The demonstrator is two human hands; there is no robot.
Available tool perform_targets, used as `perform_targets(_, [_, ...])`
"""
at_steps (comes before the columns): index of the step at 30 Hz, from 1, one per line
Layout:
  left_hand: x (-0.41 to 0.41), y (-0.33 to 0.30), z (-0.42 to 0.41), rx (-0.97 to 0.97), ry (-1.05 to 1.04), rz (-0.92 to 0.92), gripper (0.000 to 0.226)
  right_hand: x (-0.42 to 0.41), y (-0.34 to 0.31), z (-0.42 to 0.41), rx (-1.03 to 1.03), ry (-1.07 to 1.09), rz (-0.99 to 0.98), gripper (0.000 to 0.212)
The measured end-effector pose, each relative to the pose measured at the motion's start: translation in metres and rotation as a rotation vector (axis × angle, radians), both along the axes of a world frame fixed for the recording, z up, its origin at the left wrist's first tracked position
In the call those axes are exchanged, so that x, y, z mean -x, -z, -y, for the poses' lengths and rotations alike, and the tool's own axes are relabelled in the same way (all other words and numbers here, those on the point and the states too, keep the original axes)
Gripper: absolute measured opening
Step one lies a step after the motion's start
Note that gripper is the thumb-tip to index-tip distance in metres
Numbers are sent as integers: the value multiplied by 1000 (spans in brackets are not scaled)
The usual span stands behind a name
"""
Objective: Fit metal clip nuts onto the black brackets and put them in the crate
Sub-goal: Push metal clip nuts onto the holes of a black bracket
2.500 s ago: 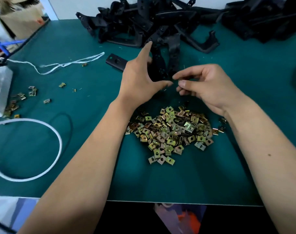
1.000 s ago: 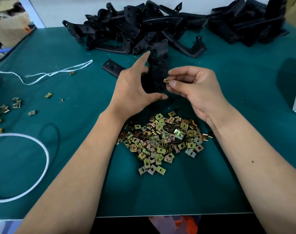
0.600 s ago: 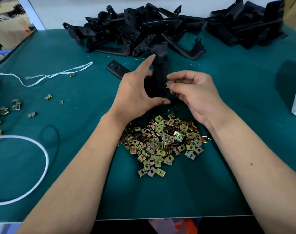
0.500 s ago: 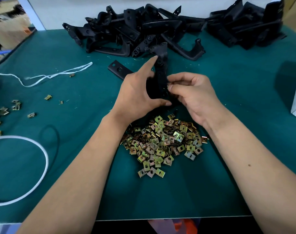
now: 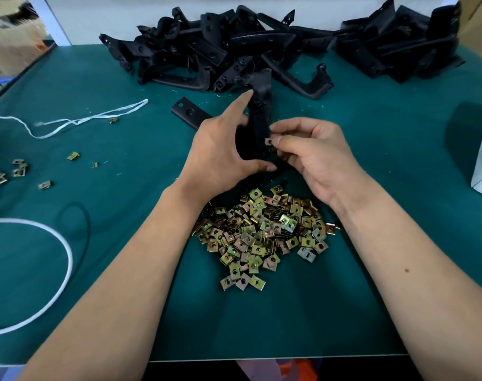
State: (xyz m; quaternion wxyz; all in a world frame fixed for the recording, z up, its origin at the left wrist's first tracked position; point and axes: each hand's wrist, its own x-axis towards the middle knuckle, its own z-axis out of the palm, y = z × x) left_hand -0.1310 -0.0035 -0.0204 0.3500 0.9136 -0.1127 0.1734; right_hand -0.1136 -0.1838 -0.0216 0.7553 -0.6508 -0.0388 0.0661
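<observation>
Above the heap of brass-coloured metal clip nuts point(image 5: 262, 232), I see the left hand point(image 5: 220, 155) gripping an upright black plastic bracket point(image 5: 259, 119); the right hand point(image 5: 314, 155) pinches one small metal clip nut point(image 5: 268, 141) against its edge.

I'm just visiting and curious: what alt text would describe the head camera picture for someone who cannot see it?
A person's left hand holds a black bracket upright over a green table while the right hand pinches a small metal clip nut against its edge. A heap of clip nuts lies just in front of the hands, and a pile of black brackets lies behind.
</observation>
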Motion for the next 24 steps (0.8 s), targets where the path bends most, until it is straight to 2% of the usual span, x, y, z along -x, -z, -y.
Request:
perform_targets(9, [2,-3,-1,-7,-30,54,122,3,-2,-3,119,15,-31,3])
perform_targets(12, [3,-4,0,-29,-36,49,123,3,-1,-4,203,2,23,10])
perform_targets(18, [5,-7,2,-29,-14,71,122,5,-2,-2,225,-26,100,13])
perform_targets(24, [9,-16,-2,-43,-8,87,121,7,-5,-9,161,-24,91,16])
